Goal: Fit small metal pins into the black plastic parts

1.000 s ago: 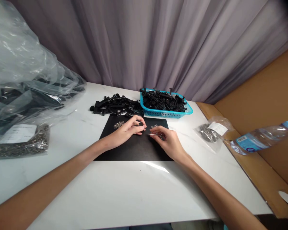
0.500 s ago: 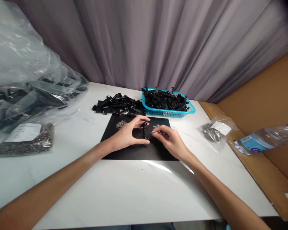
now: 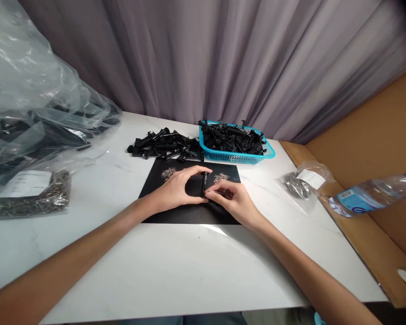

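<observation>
Between the thumb and fingers of my left hand (image 3: 176,187) a narrow black plastic part (image 3: 204,184) is held upright by its two ends. My right hand (image 3: 235,198) pinches a thin metal piece, perhaps tweezers, mostly hidden by the fingers. Its fingertips are at the lower end of the black part. Both hands are over a black mat (image 3: 189,215). On the mat lie a pile of small metal pieces (image 3: 168,173) beyond my left hand and another small metal pile (image 3: 221,178) beyond my right.
Behind the mat are a heap of black plastic parts (image 3: 165,145) and a blue basket (image 3: 238,159) full of them. Clear plastic bags (image 3: 54,90) stand at left. A small bag of metal pieces (image 3: 297,186) and a plastic bottle (image 3: 368,196) lie at right, near cardboard (image 3: 365,131).
My right hand has moved left, from the right metal pile to the lower end of the black part. My left hand still holds the part. The view has shifted slightly.
</observation>
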Demonstrator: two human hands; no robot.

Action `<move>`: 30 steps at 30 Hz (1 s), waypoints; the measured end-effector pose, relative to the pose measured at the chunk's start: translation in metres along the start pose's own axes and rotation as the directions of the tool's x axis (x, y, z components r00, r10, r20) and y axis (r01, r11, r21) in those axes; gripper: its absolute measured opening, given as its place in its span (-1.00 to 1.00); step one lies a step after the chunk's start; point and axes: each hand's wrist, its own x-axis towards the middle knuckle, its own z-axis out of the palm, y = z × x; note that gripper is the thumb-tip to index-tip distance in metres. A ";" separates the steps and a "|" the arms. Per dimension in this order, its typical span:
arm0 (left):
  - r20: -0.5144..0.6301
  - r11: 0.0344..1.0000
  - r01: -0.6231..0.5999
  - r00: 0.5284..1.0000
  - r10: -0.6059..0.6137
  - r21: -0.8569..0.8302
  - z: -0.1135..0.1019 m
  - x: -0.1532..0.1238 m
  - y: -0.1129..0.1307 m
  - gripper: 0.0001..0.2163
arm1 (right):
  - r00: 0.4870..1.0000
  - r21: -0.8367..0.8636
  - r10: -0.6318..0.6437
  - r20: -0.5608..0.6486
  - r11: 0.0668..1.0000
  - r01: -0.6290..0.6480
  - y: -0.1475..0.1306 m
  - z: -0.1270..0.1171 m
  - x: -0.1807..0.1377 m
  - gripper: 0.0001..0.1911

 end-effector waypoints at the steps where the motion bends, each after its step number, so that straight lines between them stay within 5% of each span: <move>1: 0.000 1.000 0.001 1.000 -0.001 0.011 0.000 0.000 0.000 -0.43 | 1.000 -0.004 -0.001 0.003 1.000 0.001 0.001 0.000 0.000 -0.83; 20: -0.012 0.993 -0.059 0.998 0.061 0.103 0.004 -0.002 -0.006 -0.45 | 0.978 -0.118 -0.129 0.164 0.982 0.149 0.004 -0.008 0.001 -0.89; 30: -0.070 0.968 -0.194 0.976 0.207 0.157 0.010 -0.004 -0.011 -0.44 | 0.995 -0.081 0.029 0.092 0.996 -0.022 0.005 -0.006 0.001 -0.80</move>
